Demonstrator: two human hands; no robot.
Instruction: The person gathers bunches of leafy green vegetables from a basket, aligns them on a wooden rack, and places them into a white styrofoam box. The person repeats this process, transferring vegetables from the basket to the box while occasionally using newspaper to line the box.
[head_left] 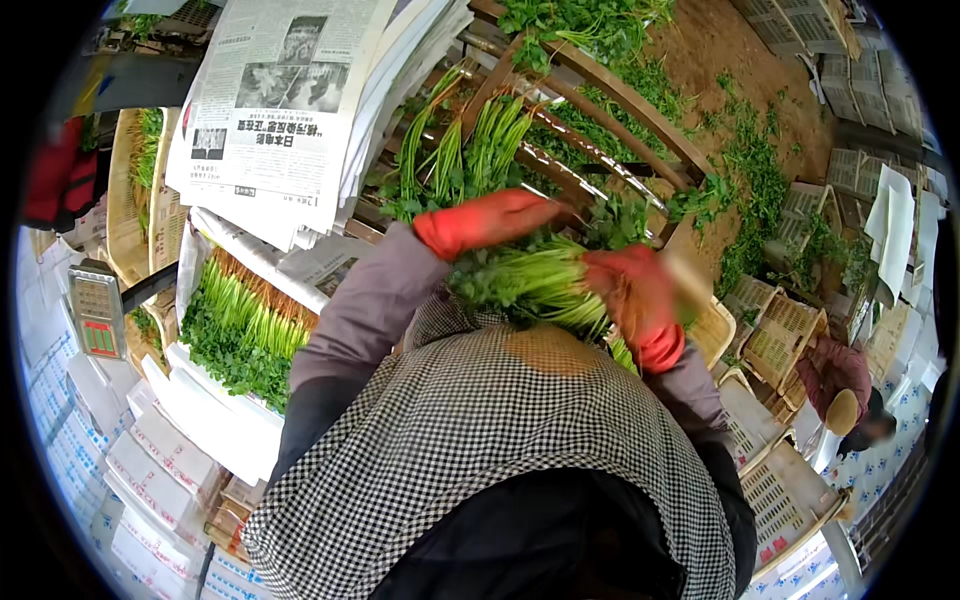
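My right hand [642, 300], in a red glove and partly blurred, is closed around a bunch of leafy greens [545, 280] with thin pale-green stems. This bunch lies across the front of my checked apron [450, 400]. Fingers together and stretched out flat, my red-gloved left hand [490, 220] hovers over or rests on its leaves; which one I cannot tell. Just beyond the left hand, more loose stems [465, 150] with leaves and brownish root ends lie on a slatted wooden rack [590, 130].
A stack of newspapers [285, 110] stands at the far left. Below it, a paper-lined crate [185, 270] holds packed greens, near a digital scale [97, 310]. Leaves litter the brown floor [690, 50]. Plastic crates [785, 500] and another person [840, 385] are at the right.
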